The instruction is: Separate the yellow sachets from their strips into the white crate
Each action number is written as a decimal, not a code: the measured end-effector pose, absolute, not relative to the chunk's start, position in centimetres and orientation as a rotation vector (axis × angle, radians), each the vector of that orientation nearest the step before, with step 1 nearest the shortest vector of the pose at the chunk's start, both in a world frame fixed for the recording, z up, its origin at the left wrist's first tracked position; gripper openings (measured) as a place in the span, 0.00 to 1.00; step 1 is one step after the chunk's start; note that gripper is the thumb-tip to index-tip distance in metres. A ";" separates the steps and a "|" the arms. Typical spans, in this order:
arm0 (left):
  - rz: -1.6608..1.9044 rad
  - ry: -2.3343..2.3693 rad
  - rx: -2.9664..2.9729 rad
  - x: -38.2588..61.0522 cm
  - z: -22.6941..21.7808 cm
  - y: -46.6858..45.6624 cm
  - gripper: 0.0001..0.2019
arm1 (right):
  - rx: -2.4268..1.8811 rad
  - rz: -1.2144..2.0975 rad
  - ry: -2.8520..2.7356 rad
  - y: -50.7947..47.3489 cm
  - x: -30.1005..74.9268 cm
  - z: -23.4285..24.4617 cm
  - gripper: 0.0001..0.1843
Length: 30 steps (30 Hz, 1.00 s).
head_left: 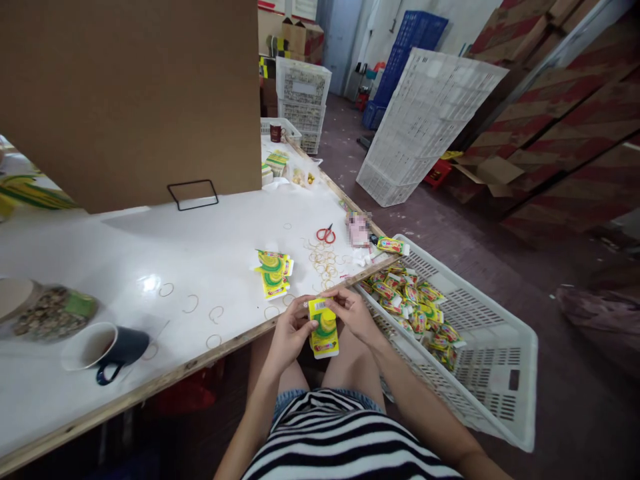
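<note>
Between my two hands, just off the table's front edge, is a small yellow and green printed carton (324, 328). My left hand (295, 327) pinches its left side, thumb on the front. At its upper right, the fingers of my right hand (350, 312) are closed on the carton as well. A few similar flat cartons (274, 272) lie in a loose pile on the table beyond my hands. Thin rubber bands (324, 261) are scattered to the right of that pile, near red-handled scissors (327, 233).
A white plastic crate (500, 393) on my right holds several filled yellow packs (420, 307). One pack (393, 245) rests on the table's corner. To the left stand a dark mug (125, 347) and a bag of brown pieces (50, 313). A cardboard panel (150, 100) rises behind.
</note>
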<state>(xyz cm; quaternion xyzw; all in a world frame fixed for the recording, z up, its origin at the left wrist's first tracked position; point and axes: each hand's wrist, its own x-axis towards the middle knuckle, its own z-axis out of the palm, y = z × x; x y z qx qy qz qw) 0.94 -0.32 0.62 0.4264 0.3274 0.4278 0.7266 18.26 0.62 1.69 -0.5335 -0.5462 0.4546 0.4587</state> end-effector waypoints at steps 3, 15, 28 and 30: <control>0.972 0.740 0.945 1.8 0.5 -0.4 0.21 | -1.266 1.186 -1.273 0.3 18.5 1.4 0.12; 1.291 1.557 1.124 0.4 -4.2 7.1 0.16 | -1.655 -0.023 -1.332 -0.1 26.0 3.3 0.12; 1.244 1.986 0.940 -4.8 -6.9 13.2 0.09 | -1.604 0.350 -1.498 1.3 21.0 0.8 0.13; 1.237 1.973 0.969 -4.8 -7.1 12.7 0.12 | -1.632 0.413 -1.655 3.2 19.8 0.3 0.13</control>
